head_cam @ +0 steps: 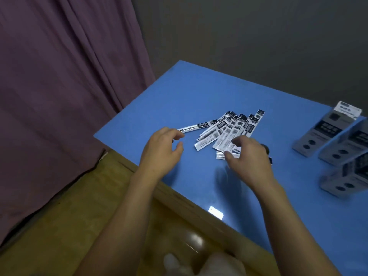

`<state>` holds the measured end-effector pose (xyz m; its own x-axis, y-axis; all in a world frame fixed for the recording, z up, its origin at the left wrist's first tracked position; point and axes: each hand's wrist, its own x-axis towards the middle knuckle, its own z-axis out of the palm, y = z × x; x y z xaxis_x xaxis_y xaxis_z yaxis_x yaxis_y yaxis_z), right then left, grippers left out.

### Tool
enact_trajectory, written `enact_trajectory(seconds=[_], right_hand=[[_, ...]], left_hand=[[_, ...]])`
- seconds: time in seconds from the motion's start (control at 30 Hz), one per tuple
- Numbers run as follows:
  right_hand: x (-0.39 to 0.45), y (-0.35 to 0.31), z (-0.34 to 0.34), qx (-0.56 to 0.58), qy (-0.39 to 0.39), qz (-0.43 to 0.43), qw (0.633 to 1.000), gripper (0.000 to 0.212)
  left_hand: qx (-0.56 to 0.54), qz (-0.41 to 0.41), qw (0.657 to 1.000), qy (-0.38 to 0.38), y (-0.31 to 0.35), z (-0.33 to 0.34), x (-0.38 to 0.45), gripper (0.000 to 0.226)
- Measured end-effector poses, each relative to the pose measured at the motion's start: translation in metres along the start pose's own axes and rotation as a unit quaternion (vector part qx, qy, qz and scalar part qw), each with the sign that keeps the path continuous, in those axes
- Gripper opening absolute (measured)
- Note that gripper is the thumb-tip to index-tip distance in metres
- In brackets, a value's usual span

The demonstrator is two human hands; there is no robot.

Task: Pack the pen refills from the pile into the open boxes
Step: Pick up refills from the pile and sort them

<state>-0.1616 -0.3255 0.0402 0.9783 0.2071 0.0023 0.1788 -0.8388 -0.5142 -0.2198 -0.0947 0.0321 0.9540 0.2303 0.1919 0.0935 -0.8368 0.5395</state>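
Refills [229, 129] lie fanned in a pile mid-counter [199, 92]; boxes [326, 132] stand well apart at right. Step in hand: gathering. Left hand [162, 149] hovers loosely curled, empty (one stray refill at its fingertips). Right hand [249, 154] rests on the pile, grip indiscernible. Next: pinch a refill and carry it rightward.

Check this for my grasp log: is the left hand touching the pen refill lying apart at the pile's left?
Cannot tell. In the head view the left hand's fingertips overlap the near tip of the single refill, but neither contact nor a gap shows plainly.
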Motion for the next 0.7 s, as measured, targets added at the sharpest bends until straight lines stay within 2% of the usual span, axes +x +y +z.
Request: enact_trajectory(seconds=[0.27, 0.53, 0.7], right_hand=[[0.016, -0.010, 0.010, -0.015, 0.029, 0.072, 0.997, 0.040], [0.057, -0.002, 0.011, -0.007, 0.078, 0.129, 0.989, 0.038], [0.078, 0.007, 0.011, 0.013, 0.090, 0.170, 0.981, 0.037]], left_hand=[[-0.009, 0.015, 0.998, -0.054, -0.025, 0.004, 0.042, 0.017], [-0.028, -0.005, 0.993, -0.115, -0.011, 0.041, 0.102, 0.014], [0.006, -0.010, 0.988, -0.156, 0.006, 0.066, 0.128, 0.016]])
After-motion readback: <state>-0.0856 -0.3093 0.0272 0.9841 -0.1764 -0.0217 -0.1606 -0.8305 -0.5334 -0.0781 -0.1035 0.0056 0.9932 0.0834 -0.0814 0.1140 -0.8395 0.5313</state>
